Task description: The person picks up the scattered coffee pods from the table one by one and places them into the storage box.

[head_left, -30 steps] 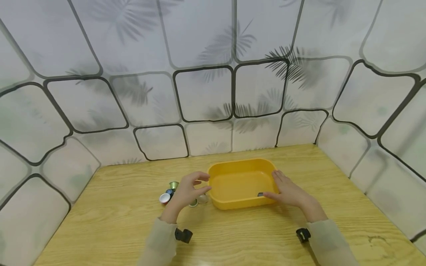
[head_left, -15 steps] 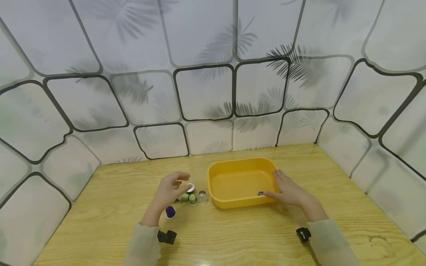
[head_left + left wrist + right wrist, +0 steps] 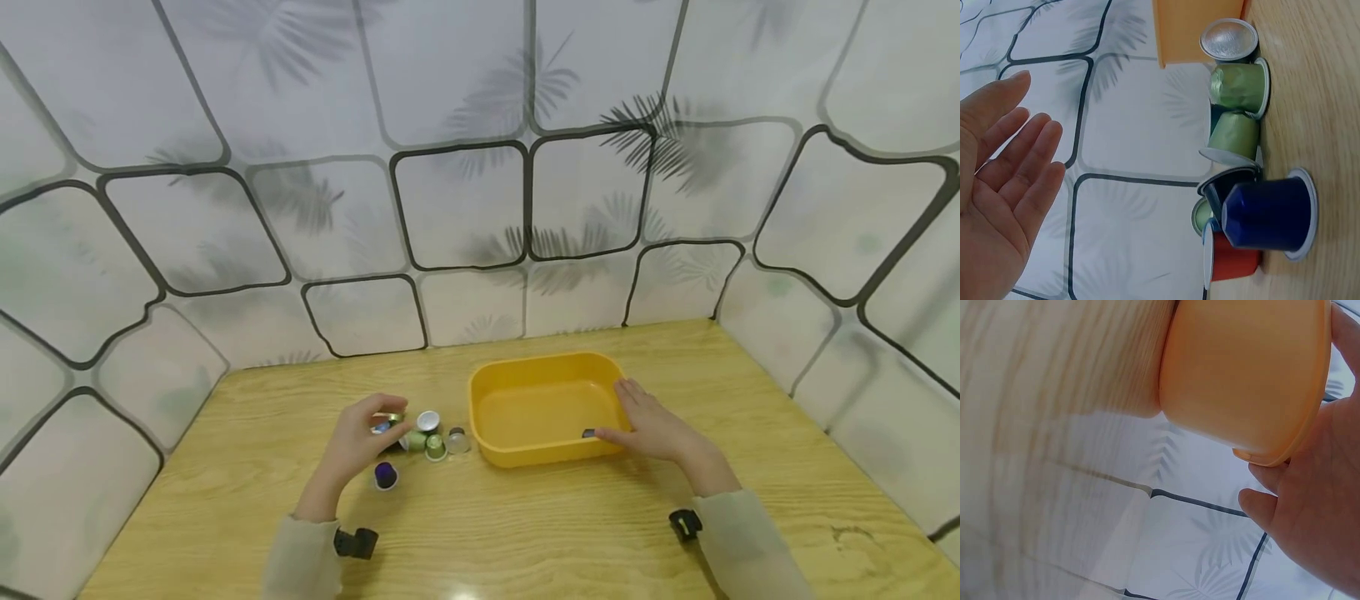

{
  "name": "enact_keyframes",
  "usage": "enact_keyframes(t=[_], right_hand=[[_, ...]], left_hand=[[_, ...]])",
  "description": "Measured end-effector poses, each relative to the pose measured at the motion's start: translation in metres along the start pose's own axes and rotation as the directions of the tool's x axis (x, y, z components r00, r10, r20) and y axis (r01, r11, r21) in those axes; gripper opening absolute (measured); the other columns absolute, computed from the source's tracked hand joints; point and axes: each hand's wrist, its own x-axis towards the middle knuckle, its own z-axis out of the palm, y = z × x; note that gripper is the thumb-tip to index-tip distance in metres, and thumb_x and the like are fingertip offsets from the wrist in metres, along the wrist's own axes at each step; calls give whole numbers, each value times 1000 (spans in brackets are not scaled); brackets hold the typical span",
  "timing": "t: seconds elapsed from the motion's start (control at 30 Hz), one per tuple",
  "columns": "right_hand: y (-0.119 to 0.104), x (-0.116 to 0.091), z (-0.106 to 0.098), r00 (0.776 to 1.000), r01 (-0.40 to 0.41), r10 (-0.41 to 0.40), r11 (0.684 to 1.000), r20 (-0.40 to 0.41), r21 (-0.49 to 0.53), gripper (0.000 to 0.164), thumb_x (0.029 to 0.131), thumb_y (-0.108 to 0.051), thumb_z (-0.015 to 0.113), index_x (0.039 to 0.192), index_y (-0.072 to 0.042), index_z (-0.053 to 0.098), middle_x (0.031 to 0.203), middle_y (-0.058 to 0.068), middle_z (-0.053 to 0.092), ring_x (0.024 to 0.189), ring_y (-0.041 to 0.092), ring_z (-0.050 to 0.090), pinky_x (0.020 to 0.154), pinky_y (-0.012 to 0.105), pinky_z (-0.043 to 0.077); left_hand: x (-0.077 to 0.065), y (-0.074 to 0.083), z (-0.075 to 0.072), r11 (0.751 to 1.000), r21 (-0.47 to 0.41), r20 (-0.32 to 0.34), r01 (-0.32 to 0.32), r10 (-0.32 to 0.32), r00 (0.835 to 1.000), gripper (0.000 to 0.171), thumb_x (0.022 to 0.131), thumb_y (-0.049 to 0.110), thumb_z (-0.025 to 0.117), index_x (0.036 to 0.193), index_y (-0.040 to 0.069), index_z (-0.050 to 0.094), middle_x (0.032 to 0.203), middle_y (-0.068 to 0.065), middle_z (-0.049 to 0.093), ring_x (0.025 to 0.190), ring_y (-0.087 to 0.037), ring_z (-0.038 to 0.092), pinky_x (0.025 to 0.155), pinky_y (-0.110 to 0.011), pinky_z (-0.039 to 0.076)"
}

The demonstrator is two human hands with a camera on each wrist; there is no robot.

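My left hand (image 3: pixel 358 437) hovers over the left part of a group of coffee capsules, fingers loosely bent with nothing between them. In the left wrist view its palm and fingers stand apart from the capsules. A dark blue-purple capsule (image 3: pixel 1266 214) is nearest that camera, beside a red capsule (image 3: pixel 1235 257) and green capsules (image 3: pixel 1241 86). A silver-lidded capsule (image 3: pixel 428 421) and a pale capsule (image 3: pixel 457 441) lie nearer the yellow tray (image 3: pixel 551 454). My right hand (image 3: pixel 658 431) rests on the tray's right rim, fingers extended. A small dark object (image 3: pixel 588 433) shows inside the tray, partly hidden.
The wooden table (image 3: pixel 480 533) is bordered by a patterned backdrop (image 3: pixel 465 208) at the back and both sides. Behind the left hand, a blue capsule (image 3: pixel 382 427) is partly covered by the fingers.
My left hand has moved left from beside the tray to over the capsules, uncovering several of them. The right hand has stayed on the tray's rim.
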Motion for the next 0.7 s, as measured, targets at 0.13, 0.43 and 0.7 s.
enact_keyframes(t=[0.13,0.43,0.7], right_hand=[[1,0,0,1000,0,0,1000,-4,-1,97,82,-58,47,134,15,11,140,31,6,127,43,5,100,55,9],[2,1,2,1000,2,-2,1000,-5,5,97,81,-58,47,134,15,11,140,31,7,128,43,5,100,55,9],[0,1,1,1000,-1,1,1000,-3,9,97,82,-57,48,134,16,12,139,32,7,127,43,5,100,55,8]], left_hand=[[-3,-2,-3,1000,20,11,1,-2,1000,28,75,7,69,101,1,61,96,-9,62,89,-26,57,77,-42,48],[-10,-9,-7,994,106,44,18,-22,999,24,75,7,70,96,2,62,96,-13,61,88,-26,57,78,-45,46],[-15,-14,-8,987,160,86,23,-37,996,24,75,7,70,97,0,61,94,-12,62,89,-26,57,78,-40,47]])
